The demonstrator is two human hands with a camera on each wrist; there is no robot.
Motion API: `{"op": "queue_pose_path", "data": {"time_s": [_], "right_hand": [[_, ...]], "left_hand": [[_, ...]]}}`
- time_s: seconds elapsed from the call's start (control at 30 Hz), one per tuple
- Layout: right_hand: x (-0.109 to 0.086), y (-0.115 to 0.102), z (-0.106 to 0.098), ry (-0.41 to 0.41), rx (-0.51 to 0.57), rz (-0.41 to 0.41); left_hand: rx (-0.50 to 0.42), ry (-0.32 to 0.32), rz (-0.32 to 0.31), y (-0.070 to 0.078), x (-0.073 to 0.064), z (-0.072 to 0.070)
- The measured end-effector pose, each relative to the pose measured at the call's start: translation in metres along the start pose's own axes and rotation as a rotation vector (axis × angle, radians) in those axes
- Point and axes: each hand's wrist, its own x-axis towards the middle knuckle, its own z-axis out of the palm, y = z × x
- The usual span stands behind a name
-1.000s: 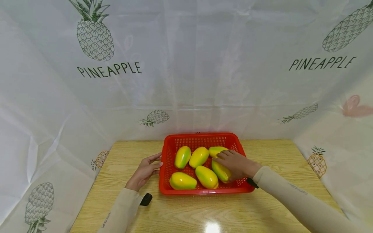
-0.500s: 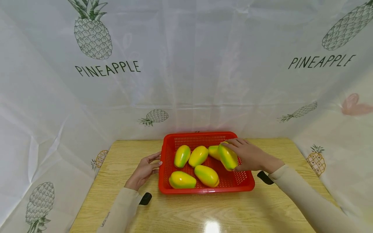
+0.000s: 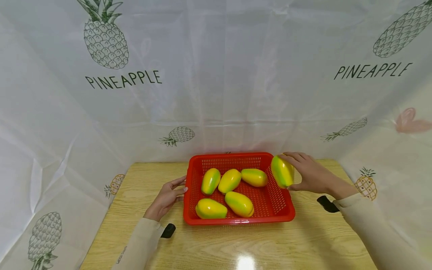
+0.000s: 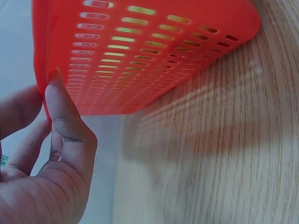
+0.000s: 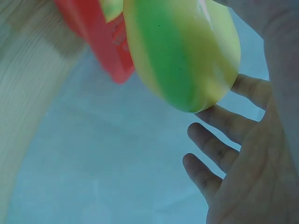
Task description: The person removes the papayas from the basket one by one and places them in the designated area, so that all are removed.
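Head: right of centre, the right hand (image 3: 312, 174), widely spread, grips a yellow-green fruit (image 3: 282, 171) by the red basket (image 3: 241, 221). Left wrist: at left, the left hand (image 4: 58, 179) narrowly pinches the basket's rim. Right wrist: fruit at top.

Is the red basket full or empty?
Neither: partly filled. In the head view, five yellow-green fruits lie inside the red basket, with bare floor showing.

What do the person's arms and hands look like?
The left sleeve is cream with dark lettering too small to read; the right sleeve is cream too. A black piece pokes out by each cuff. The left hand and right hand wear no gloves.
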Motion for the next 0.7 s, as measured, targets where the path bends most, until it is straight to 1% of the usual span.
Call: {"op": "queue_pose_path", "data": {"time_s": [0.1,0.17,0.33,0.53,0.7], "right_hand": [[-0.006,0.007,-0.001,0.024,-0.012,-0.006],[-0.010,0.011,-0.002,0.024,-0.017,0.002],[-0.018,0.020,-0.004,0.017,-0.021,0.055],[-0.026,0.031,-0.003,0.023,-0.036,0.095],[-0.029,0.040,0.002,-0.025,-0.033,0.142]], "left_hand": [[-0.001,0.003,-0.002,0.000,0.000,0.000],[0.001,-0.004,0.001,0.001,0.000,-0.001],[0.004,-0.022,0.011,0.001,-0.001,-0.001],[-0.001,-0.021,0.010,0.001,-0.002,-0.001],[-0.006,-0.021,0.009,0.000,-0.001,0.000]]}}
